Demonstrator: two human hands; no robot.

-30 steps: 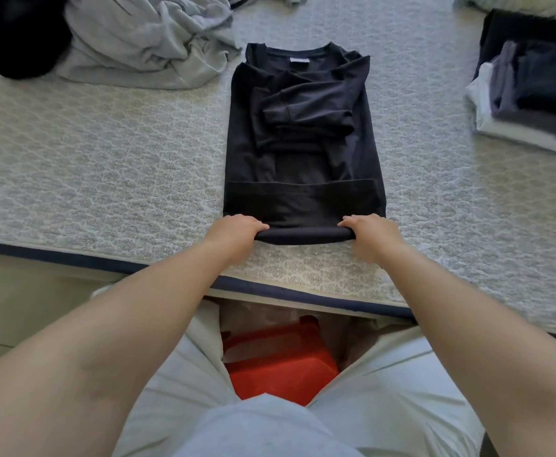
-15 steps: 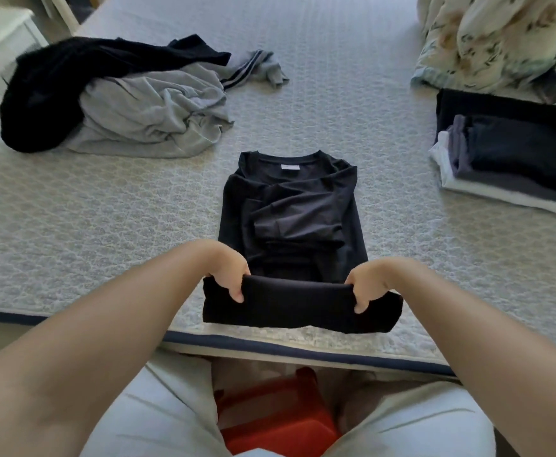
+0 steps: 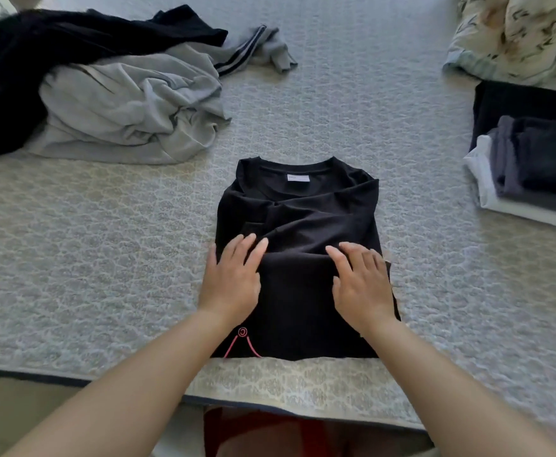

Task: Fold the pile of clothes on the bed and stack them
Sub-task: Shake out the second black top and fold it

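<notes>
A black shirt (image 3: 299, 206) lies on the bed (image 3: 105, 275) in front of me, collar away from me, its lower part folded up over the middle, with a small red print near the front left corner. My left hand (image 3: 232, 280) lies flat on the left side of the folded flap, fingers straight. My right hand (image 3: 362, 282) presses flat on the flap's right side. A heap of unfolded clothes (image 3: 105, 94), grey and black, sits at the far left. A stack of folded clothes (image 3: 534, 166), dark on white, stands at the right.
A crumpled floral quilt (image 3: 517, 31) lies at the far right corner. The bed's front edge with dark piping runs just below the shirt. Something red (image 3: 253, 433) shows on the floor under the edge.
Both hands carried the shirt's bottom hem up and away from me, laid it over the middle, let go, and now lie flat on the fold.
</notes>
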